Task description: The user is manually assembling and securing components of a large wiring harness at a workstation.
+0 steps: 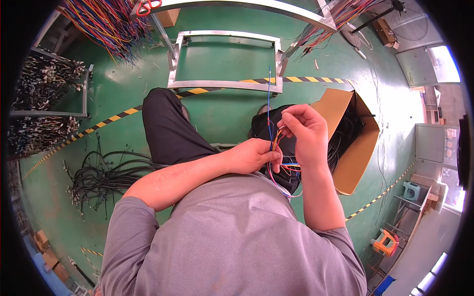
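My left hand grips a small bundle of thin coloured wires in front of my chest, above my lap. My right hand pinches the same wires just above the left hand, fingers curled on the orange and red strands. One blue wire sticks straight up from the bundle. Pink and blue loops hang down below my hands toward my grey shirt.
An open cardboard box holding black cables stands at my right. A pile of black cables lies on the green floor at my left. A metal frame stands ahead, with hanging coloured wire bundles at upper left and racks of connectors at far left.
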Motion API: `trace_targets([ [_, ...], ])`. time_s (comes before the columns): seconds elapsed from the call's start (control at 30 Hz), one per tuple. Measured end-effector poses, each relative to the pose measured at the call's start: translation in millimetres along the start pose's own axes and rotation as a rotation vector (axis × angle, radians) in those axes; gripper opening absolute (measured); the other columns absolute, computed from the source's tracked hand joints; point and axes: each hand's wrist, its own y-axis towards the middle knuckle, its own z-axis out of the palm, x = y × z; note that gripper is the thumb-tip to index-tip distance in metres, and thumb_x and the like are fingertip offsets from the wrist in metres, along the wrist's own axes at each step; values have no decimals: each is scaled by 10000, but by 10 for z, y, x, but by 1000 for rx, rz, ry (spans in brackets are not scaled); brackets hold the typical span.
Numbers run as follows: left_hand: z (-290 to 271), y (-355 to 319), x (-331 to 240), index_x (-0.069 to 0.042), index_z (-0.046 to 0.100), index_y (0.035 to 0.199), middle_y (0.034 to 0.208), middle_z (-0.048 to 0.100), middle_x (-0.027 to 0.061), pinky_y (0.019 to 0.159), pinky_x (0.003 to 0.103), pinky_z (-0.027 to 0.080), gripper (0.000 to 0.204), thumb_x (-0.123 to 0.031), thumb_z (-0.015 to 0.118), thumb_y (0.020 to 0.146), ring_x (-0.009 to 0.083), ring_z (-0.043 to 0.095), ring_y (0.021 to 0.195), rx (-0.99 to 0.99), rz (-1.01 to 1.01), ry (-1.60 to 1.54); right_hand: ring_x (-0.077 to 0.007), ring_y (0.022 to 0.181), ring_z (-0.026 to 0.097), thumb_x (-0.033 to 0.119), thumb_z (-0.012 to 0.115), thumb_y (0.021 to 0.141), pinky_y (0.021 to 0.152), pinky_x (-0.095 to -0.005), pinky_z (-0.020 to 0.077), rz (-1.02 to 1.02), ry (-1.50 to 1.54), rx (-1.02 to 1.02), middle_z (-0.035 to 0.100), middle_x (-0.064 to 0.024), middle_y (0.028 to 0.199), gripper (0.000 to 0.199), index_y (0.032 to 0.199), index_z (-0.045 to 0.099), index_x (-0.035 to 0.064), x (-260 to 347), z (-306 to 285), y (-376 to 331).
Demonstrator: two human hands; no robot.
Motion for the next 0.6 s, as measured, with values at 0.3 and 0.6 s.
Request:
trace_targets([
  [0.3, 5, 14, 48, -56, 648, 1061, 902, 743, -1, 560, 261, 432, 253, -230, 479, 1134, 58, 481, 589, 13, 40, 1, -202, 969, 651, 72, 845, 778, 819, -316, 517, -529, -641, 23, 677, -75, 1087, 298, 1061, 753, 60, 137, 43, -3],
  [0.6, 13, 4, 21, -55, 647, 1062, 904, 742, 2, 540, 252, 421, 243, -210, 473, 1133, 54, 480, 578, -21, -20, -30, -101, 980, 605, 58, 739, 943, 844, -267, 478, -43, -98, 62, 620, -54, 1241, 79, 973, 735, -15, -88, -1, 36],
])
